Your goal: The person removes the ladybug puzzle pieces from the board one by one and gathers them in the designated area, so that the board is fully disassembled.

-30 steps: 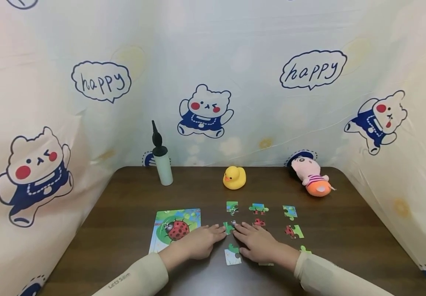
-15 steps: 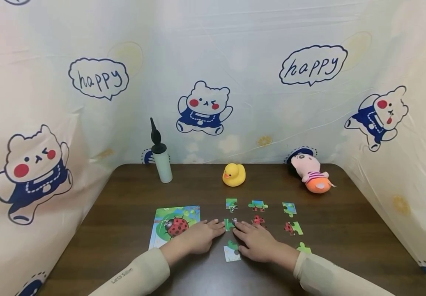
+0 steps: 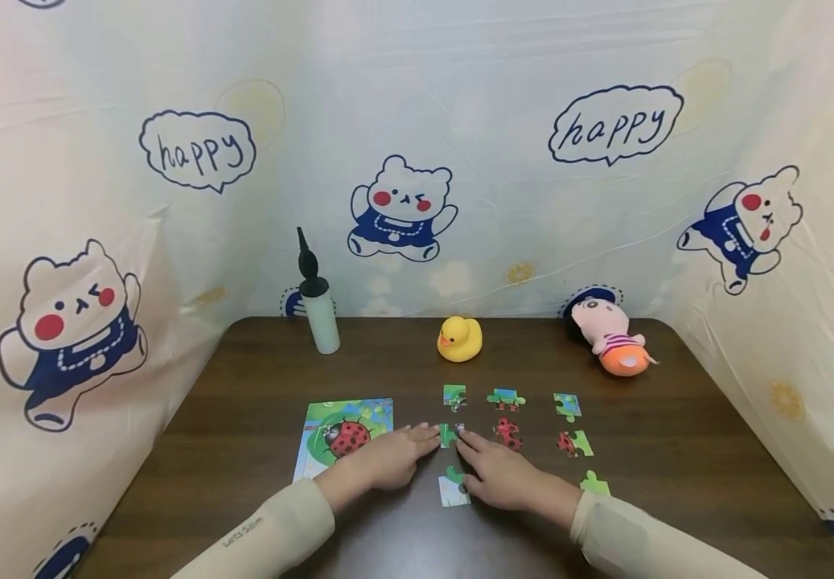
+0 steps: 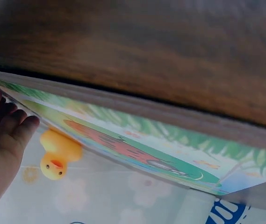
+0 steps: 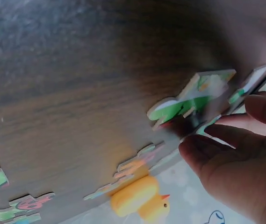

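Note:
In the head view my left hand [image 3: 391, 458] rests on the table, fingers extended, its tips at the left edge of a green puzzle piece [image 3: 447, 436]. From the other side my right hand [image 3: 499, 473] touches that piece with straight fingertips. Its thumb lies close to a white and green puzzle piece [image 3: 454, 491] below. A red puzzle piece [image 3: 507, 433] lies just beyond the right hand. The right wrist view shows another puzzle piece [image 5: 193, 100] under that hand. Beneath the left forearm is a ladybug picture board [image 3: 340, 430], partly covered.
More loose puzzle pieces [image 3: 507, 398] are spread to the right and behind, one [image 3: 595, 483] beside the right sleeve. A yellow duck [image 3: 460, 338], a hand pump [image 3: 320, 318] and a plush toy [image 3: 612, 338] sit along the back of the brown table [image 3: 243, 378].
My right hand has shifted slightly, showing more of the red puzzle piece. A piece edge below its wrist is now hidden. The head view has tilted a little; my left hand stays nearly put.

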`<state>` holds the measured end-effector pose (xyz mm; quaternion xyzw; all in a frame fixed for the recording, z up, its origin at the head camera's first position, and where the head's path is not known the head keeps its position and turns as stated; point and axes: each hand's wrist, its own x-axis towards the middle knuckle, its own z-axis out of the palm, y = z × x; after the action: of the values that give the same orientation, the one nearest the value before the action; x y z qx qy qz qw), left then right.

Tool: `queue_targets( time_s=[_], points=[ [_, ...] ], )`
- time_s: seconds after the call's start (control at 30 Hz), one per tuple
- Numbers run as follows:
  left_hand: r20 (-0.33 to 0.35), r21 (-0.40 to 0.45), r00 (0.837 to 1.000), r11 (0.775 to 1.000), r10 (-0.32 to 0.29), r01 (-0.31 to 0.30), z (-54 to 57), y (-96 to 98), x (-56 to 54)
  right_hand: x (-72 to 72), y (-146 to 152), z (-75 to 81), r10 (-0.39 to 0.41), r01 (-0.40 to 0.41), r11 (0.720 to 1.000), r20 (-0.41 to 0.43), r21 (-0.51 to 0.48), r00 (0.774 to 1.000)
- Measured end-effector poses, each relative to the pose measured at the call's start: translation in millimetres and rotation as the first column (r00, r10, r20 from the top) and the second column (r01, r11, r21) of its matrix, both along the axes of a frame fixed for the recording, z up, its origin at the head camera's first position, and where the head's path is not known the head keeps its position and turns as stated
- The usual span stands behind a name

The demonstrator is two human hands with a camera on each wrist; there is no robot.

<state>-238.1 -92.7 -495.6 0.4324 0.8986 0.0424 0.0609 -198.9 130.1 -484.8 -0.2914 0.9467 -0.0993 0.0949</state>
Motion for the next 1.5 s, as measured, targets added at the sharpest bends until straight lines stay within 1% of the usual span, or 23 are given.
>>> queue_targets(
  time_s=[0.07, 0.1, 0.17, 0.23, 0.27, 0.3, 0.33, 0.4, 0.53, 0.63, 0.7, 0.8, 0.87, 0.9, 0.97, 1.03, 1.1, 1.17, 1.2, 1.27, 1.33, 1.4, 1.5],
  points=[
    [-0.070, 0.039, 0.997, 0.999, -0.034, 0.037, 1.0, 2.1, 5.9, 0.2, 2, 1.9, 0.004, -0.005, 1.000, -0.013, -0.007, 1.000],
    [-0.128, 0.065, 0.990, 0.996, -0.058, 0.067, 1.3, 3.7, 10.6, 0.5, 3, 2.9, 0.015, -0.015, 1.000, -0.031, -0.009, 0.999],
    [-0.255, 0.105, 0.961, 0.985, -0.108, 0.139, 1.1, 7.9, 22.1, 1.7, 6, 5.9, 0.057, -0.058, 0.998, -0.079, -0.005, 0.995],
    [-0.362, 0.122, 0.921, 0.972, -0.147, 0.203, -1.4, 12.6, 32.6, 3.7, 8, 8.5, 0.124, -0.121, 0.992, -0.126, 0.030, 0.984],
    [-0.401, 0.122, 0.902, 0.967, -0.158, 0.224, -3.0, 14.8, 36.6, 5.3, 9, 9.4, 0.162, -0.156, 0.986, -0.147, 0.053, 0.976],
    [-0.427, 0.117, 0.889, 0.965, -0.166, 0.236, -4.2, 16.8, 39.5, 7.1, 9, 10.3, 0.200, -0.190, 0.979, -0.160, 0.077, 0.967],
    [-0.440, 0.111, 0.882, 0.964, -0.171, 0.242, -4.9, 18.4, 41.6, 9.5, 9, 11.0, 0.236, -0.220, 0.970, -0.173, 0.104, 0.956],
    [-0.446, 0.102, 0.878, 0.965, -0.173, 0.241, -5.7, 20.7, 43.4, 14.2, 9, 10.5, 0.289, -0.260, 0.952, -0.196, 0.160, 0.937],
    [-0.422, 0.090, 0.888, 0.966, -0.182, 0.241, -5.1, 21.6, 41.9, 20.1, 10, 5.7, 0.310, -0.254, 0.936, -0.230, 0.243, 0.923],
    [-0.409, 0.079, 0.891, 0.965, -0.197, 0.250, -5.5, 21.3, 40.2, 21.0, 12, 1.4, 0.313, -0.244, 0.932, -0.256, 0.268, 0.915],
    [-0.420, 0.074, 0.886, 0.966, -0.197, 0.249, -5.8, 21.4, 39.7, 20.6, 13, 1.0, 0.311, -0.246, 0.937, -0.273, 0.248, 0.910],
    [-0.432, 0.086, 0.884, 0.968, -0.175, 0.234, -3.8, 22.3, 37.8, 15.8, 15, 4.3, 0.282, -0.237, 0.956, -0.315, 0.174, 0.906],
    [-0.418, 0.118, 0.897, 0.971, -0.141, 0.207, 0.5, 23.0, 33.5, 8.2, 16, 9.8, 0.237, -0.207, 0.970, -0.325, 0.126, 0.915],
    [-0.399, 0.141, 0.910, 0.972, -0.117, 0.187, 3.6, 23.4, 29.5, 2.3, 17, 12.4, 0.212, -0.187, 0.976, -0.328, 0.107, 0.921],
    [-0.359, 0.181, 0.932, 0.975, -0.056, 0.129, 10.6, 26.4, 16.1, -14.2, 17, 16.8, 0.150, -0.128, 0.987, -0.303, 0.093, 0.941],
    [-0.330, 0.186, 0.944, 0.981, 0.015, 0.049, 17.2, 29.8, -1.3, -34.2, 15, 19.7, 0.094, -0.069, 0.992, -0.263, 0.104, 0.960],
    [-0.317, 0.126, 0.946, 0.991, 0.074, -0.036, 21.8, 33.7, -20.3, -54.4, 11, 20.8, 0.038, -0.012, 0.992, -0.208, 0.123, 0.977],
    [-0.304, 0.016, 0.947, 0.994, 0.105, -0.105, 23.6, 38.8, -37.4, -71.7, 7, 19.4, -0.008, 0.033, 0.988, -0.163, 0.152, 0.987],
    [-0.287, -0.045, 0.952, 0.991, 0.110, -0.128, 24.1, 41.5, -44.4, -78.0, 5, 18.5, -0.024, 0.048, 0.984, -0.139, 0.172, 0.990],
    [-0.226, -0.146, 0.967, 0.977, 0.117, -0.153, 23.5, 46.7, -55.1, -86.4, 4, 15.5, -0.044, 0.064, 0.974, -0.094, 0.218, 0.995],
    [-0.154, -0.208, 0.979, 0.965, 0.132, -0.163, 21.4, 51.1, -61.4, -90.1, 4, 11.5, -0.042, 0.057, 0.962, -0.062, 0.267, 0.997],
    [-0.096, -0.228, 0.983, 0.958, 0.157, -0.175, 19.0, 54.0, -64.8, -90.3, 6, 7.9, -0.029, 0.041, 0.954, -0.044, 0.298, 0.999],
    [-0.070, -0.220, 0.982, 0.957, 0.177, -0.188, 15.8, 57.4, -68.8, -90.2, 10, 5.2, -0.013, 0.027, 0.953, -0.047, 0.303, 0.999]
  ],
)
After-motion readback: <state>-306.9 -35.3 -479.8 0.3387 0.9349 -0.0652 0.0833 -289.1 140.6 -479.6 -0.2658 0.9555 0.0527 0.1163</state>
